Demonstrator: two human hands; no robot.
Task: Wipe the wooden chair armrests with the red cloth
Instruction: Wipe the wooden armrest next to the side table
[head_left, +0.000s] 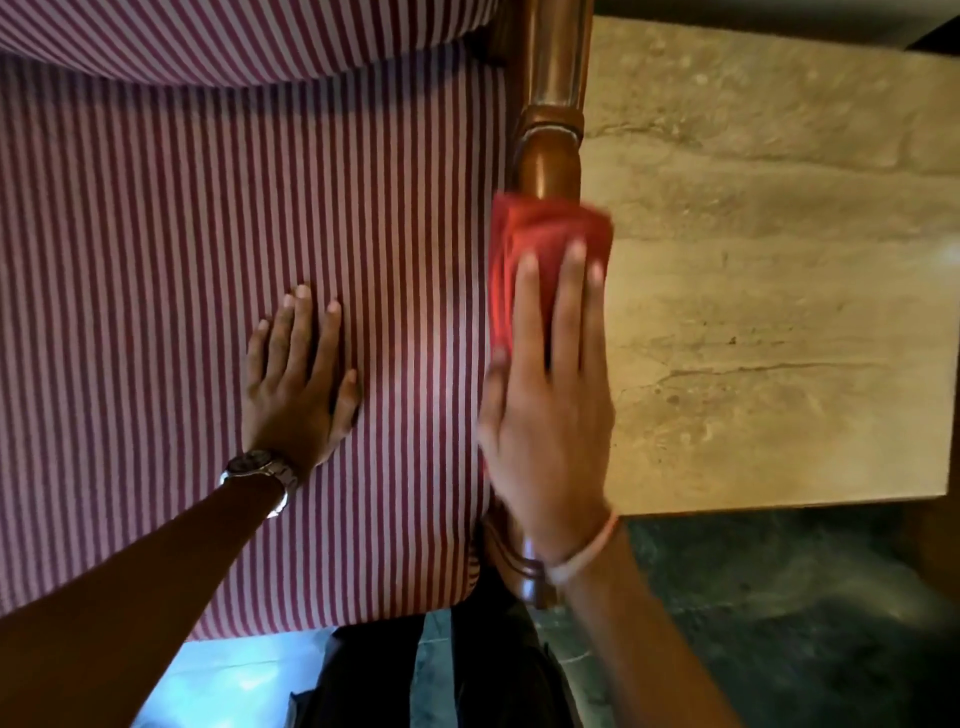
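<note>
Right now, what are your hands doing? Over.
Right hand flat, pressing red cloth onto wooden armrest. Left hand flat on striped seat. Nothing blocking the armrest ahead.

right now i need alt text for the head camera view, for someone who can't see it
A person's right hand presses a red cloth flat onto a wooden chair armrest, seen from above. Their left hand, with a wristwatch, rests flat on the red-and-white striped seat cushion; a beige stone-look tabletop lies right of the armrest.
</note>
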